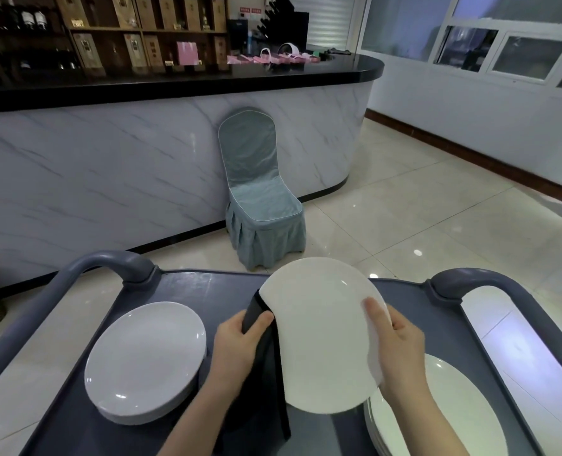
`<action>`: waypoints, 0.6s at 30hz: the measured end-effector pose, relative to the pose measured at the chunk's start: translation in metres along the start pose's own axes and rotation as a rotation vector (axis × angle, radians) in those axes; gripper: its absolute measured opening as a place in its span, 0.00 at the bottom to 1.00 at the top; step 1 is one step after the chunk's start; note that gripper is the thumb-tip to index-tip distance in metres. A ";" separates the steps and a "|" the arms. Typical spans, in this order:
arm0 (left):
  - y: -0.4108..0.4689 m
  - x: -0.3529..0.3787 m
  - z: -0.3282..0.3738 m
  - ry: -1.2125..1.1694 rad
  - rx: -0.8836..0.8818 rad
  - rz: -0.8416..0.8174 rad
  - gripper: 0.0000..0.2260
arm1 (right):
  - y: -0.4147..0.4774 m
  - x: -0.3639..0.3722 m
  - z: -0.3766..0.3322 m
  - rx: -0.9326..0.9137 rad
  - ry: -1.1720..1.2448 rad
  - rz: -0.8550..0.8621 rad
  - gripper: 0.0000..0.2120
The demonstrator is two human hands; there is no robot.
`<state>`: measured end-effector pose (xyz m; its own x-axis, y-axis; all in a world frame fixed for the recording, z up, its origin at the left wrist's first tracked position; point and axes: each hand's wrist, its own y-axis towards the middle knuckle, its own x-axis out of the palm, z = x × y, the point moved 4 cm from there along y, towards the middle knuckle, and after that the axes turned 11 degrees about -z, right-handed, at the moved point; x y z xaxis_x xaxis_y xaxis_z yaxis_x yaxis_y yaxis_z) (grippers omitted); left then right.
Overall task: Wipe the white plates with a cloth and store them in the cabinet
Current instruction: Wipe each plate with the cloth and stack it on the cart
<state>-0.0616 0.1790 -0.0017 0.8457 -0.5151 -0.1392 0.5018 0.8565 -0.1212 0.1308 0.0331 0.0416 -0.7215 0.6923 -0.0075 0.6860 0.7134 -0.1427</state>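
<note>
Nothing written here is legible. The tall wooden boxes (131, 49) on the shelves (108, 28) carry pale printed labels, the dark bottles (32, 18) at the upper left have white labels, and small cards (75, 24) stand along a shelf edge, all too small and blurred to make out. Two little red signs (250, 10) right of the shelves show light characters, equally unreadable.

A grey-blue cart (190, 291) with 2 curved handles stands on the glossy tiled floor (421, 209). On its flat top rest 2 piles, well apart: a left stack of white plates (144, 360) and a right stack of white plates (454, 419).
</note>
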 end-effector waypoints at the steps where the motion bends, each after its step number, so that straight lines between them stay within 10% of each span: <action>1: -0.001 0.001 -0.004 0.001 -0.017 0.008 0.15 | 0.000 0.000 0.003 0.016 -0.003 0.010 0.14; 11: 0.024 -0.001 0.039 0.380 0.147 -0.442 0.14 | -0.002 0.032 -0.021 -0.110 -0.462 -0.503 0.13; 18: 0.001 0.005 0.016 -0.283 -0.084 0.087 0.08 | -0.007 0.023 -0.005 -0.121 0.058 0.094 0.16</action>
<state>-0.0541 0.1776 0.0129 0.9077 -0.4005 0.1251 0.4186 0.8851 -0.2035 0.1102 0.0443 0.0479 -0.6494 0.7593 0.0422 0.7591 0.6506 -0.0236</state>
